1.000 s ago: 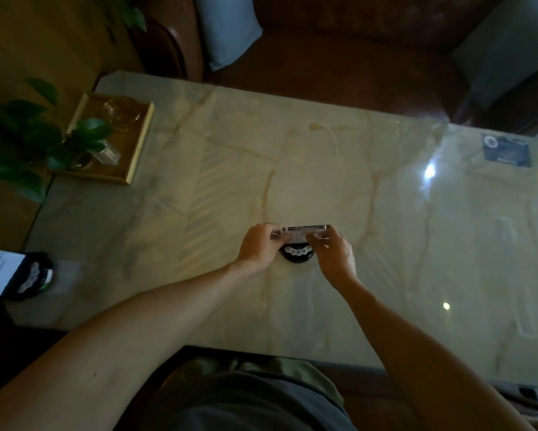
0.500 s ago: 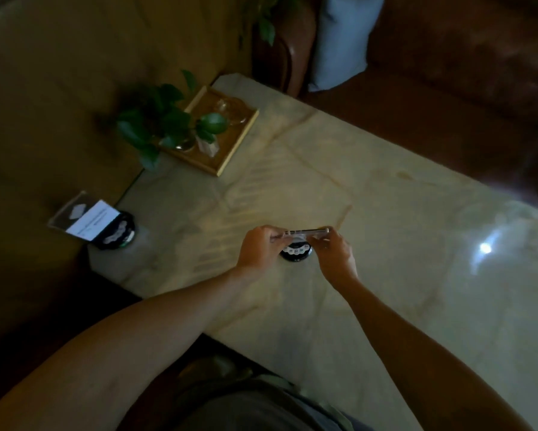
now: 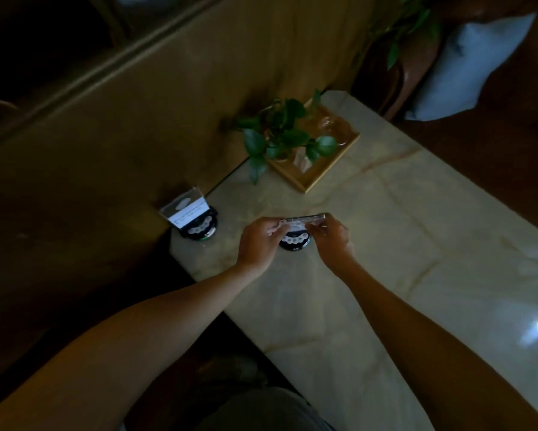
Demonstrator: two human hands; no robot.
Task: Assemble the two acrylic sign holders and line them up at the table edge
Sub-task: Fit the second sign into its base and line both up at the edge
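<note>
A clear acrylic panel is held edge-up over a round black base on the marble table. My left hand pinches the panel's left end and my right hand pinches its right end. The panel's lower edge sits at the base; I cannot tell whether it is seated in the slot. A second sign holder, with a clear panel and white card in a black round base, stands at the table's left corner.
A wooden tray with a leafy green plant and glassware sits at the far left edge of the table. A tan wall panel runs along the left. A brown sofa with a pale blue cushion lies beyond.
My view has swung to the left, bringing the standing sign holder and the plant closer to centre. Both hands keep the same hold on the panel over the black base.
</note>
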